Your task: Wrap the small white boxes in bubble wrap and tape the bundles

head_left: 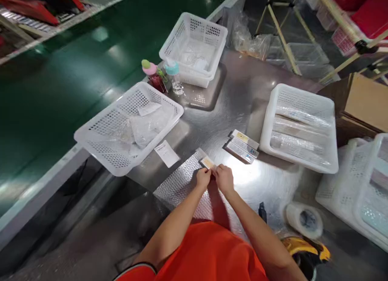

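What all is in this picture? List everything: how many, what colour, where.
baskets: three, white, around table
basket stack: white, right edge
bottles: two, pink-topped and blue-topped, by back basket
paper slip: one, white, left
bubble wrap: one sheet, clear, front
held box: one, pale, at fingertips
loose boxes: few, whitish, centre-right
tape roll: one, whitish, front right
carton: one, brown, right
table: one, metallic grey, centre
conveyor: one, green, left
hands: two, bare, front centre
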Motion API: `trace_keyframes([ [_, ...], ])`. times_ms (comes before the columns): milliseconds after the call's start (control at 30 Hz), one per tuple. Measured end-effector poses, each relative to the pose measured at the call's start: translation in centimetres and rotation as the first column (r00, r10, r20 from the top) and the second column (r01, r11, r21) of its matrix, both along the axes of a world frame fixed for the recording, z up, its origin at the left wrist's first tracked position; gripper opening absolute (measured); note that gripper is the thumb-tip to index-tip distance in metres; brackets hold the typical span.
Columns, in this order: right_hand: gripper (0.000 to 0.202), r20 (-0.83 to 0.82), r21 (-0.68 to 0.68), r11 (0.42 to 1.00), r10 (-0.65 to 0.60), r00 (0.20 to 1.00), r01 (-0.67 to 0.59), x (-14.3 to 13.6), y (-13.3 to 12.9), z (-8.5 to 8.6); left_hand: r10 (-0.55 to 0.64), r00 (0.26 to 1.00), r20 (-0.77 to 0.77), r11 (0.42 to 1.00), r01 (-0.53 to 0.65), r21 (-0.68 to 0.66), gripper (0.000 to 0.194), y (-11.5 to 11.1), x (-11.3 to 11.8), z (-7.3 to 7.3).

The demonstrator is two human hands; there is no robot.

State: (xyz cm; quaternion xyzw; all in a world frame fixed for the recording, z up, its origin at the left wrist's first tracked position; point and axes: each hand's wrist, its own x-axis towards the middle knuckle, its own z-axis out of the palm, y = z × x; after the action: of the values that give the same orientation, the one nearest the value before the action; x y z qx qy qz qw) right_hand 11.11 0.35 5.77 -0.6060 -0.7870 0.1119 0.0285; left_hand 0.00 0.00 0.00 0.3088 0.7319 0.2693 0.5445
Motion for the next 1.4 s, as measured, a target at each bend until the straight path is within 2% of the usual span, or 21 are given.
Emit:
trace_keyframes([
  [100,0.018,-0.005,0.007,1.000,0.027,1.000,-0.027,-0.4,-0.9,-0.3,-0.020,1.000,0.020,1.000,0.020,0.008,0.026,0.2,-0.3,0.4],
  [333,0.033,-0.001,0.022,0.991,0.131,0.991,-0.131,-0.8,-4.2,-0.7,-0.055,0.997,0.059,0.998,0.055,0.008,0.033,-0.5,-0.7,2.1],
  [433,0.042,-0.108,-0.032,0.996,0.081,0.991,-0.085,-1.0,-4.9,-0.2,-0.038,0.999,-0.014,0.999,0.038,-0.001,0.034,-0.1,-0.6,2.3],
  [533,0.036,-0.268,-0.157,0.988,-0.038,0.963,-0.004,-0.2,-3.6,0.3,-0.009,0.998,-0.062,1.000,0.009,-0.006,0.033,0.4,-0.3,2.1],
  [600,0.028,-0.305,-0.203,0.978,-0.106,0.946,0.044,1.0,-1.7,0.3,0.011,0.999,-0.046,1.000,-0.012,-0.023,0.029,0.7,0.0,1.9],
  [700,0.027,-0.323,-0.271,0.957,-0.194,0.926,0.106,2.9,1.5,-0.3,0.044,0.999,0.027,0.997,-0.042,-0.064,0.025,1.2,0.6,1.7],
  [833,0.027,-0.342,-0.405,0.913,-0.210,0.916,0.059,4.3,4.5,-1.1,0.097,0.987,0.127,0.992,-0.085,-0.095,0.022,2.4,1.6,1.7],
  [933,0.024,-0.334,-0.449,0.893,-0.211,0.919,0.042,4.7,5.7,-0.9,0.116,0.980,0.164,0.991,-0.103,-0.087,0.022,3.3,2.3,1.9],
  [1033,0.024,-0.317,-0.447,0.894,-0.199,0.927,0.039,4.7,6.3,-0.3,0.114,0.977,0.179,0.992,-0.102,-0.073,0.019,3.5,2.5,1.9],
  [1200,0.023,-0.308,-0.414,0.910,-0.153,0.939,0.012,3.6,5.1,0.3,0.090,0.984,0.157,0.994,-0.079,-0.078,0.019,2.0,1.7,2.2],
  [1400,0.025,-0.277,-0.347,0.937,-0.131,0.952,0.028,2.4,3.2,0.0,0.002,1.000,0.021,0.993,0.001,-0.119,0.028,0.8,0.3,2.8],
])
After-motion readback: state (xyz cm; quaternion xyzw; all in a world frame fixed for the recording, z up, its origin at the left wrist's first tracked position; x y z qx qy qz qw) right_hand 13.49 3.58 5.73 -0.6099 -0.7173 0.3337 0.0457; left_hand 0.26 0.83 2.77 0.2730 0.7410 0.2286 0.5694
